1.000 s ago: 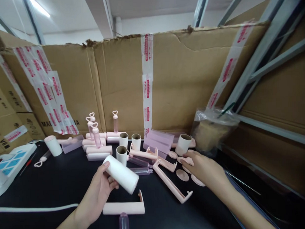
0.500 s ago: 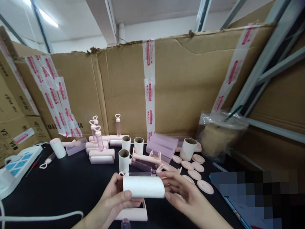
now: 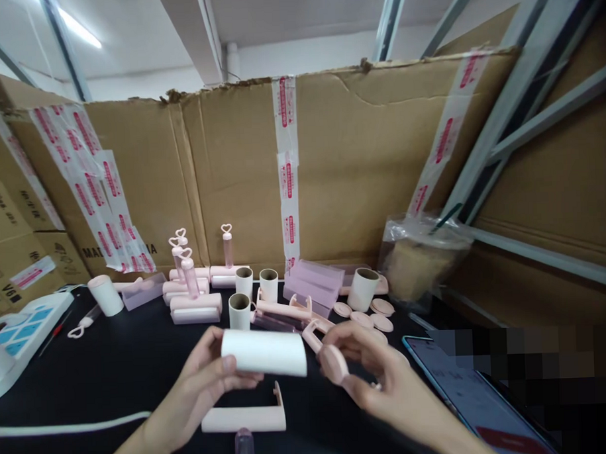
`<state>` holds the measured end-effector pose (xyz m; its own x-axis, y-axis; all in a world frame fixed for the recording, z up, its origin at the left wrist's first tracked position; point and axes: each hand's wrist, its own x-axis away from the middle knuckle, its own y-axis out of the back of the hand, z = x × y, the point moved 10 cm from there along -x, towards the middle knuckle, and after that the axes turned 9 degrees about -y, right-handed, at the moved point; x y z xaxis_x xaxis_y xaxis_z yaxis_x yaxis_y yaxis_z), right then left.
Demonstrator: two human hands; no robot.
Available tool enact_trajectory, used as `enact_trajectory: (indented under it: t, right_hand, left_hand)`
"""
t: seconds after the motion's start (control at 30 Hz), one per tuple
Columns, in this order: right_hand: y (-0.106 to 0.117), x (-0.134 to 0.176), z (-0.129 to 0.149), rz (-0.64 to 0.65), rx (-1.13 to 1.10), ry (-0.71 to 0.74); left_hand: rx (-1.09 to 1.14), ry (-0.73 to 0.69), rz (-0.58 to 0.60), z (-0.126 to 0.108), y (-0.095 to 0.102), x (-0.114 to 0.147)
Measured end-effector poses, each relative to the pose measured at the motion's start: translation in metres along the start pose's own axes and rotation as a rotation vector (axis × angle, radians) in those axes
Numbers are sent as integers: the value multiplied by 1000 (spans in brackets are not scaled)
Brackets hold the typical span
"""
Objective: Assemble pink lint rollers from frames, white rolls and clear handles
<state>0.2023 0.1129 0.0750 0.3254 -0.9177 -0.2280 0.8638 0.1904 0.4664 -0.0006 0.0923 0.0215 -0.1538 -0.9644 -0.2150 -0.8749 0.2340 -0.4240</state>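
Observation:
My left hand (image 3: 203,379) is closed round a white lint roll (image 3: 264,353), held level above the table. Between the thumb and fingers of my right hand (image 3: 372,373) is a round pink end cap (image 3: 333,363), a little apart from the roll's right end. Below, near the table's front, lies a pink lint roller frame (image 3: 245,419) with a clear purplish handle (image 3: 244,447) pointing toward me. Behind my hands, another pink frame (image 3: 286,310) lies on the table, and a white roll (image 3: 240,312) stands on end with its brown core showing.
Several assembled lint rollers (image 3: 195,309) stand at the back left. Loose pink caps (image 3: 360,319) lie at the right beside another upright roll (image 3: 363,290). A phone (image 3: 472,393) lies front right, a power strip (image 3: 28,336) far left. A cardboard wall (image 3: 231,170) closes off the back.
My right hand has moved away from the roll's end to the right, and the pink cap now shows in its fingers. The roll in my left hand has shifted slightly left.

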Motion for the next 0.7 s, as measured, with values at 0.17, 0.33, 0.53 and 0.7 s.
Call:
enact_trajectory:
  t: [0.17, 0.33, 0.53, 0.7]
  right_hand:
    - [73, -18, -19, -270, 493, -117]
    - [98, -29, -81, -142, 981, -401]
    - [83, -35, -112, -4, 1041, -424]
    - [77, -36, -115, 9, 1028, -418]
  left_hand:
    - [-452, -385, -358, -66, 68, -13]
    - [-840, -368, -367, -57, 96, -27]
    - [-911, -311, -231, -33, 88, -35]
    - [-1478, -531, -356, -85, 60, -12]
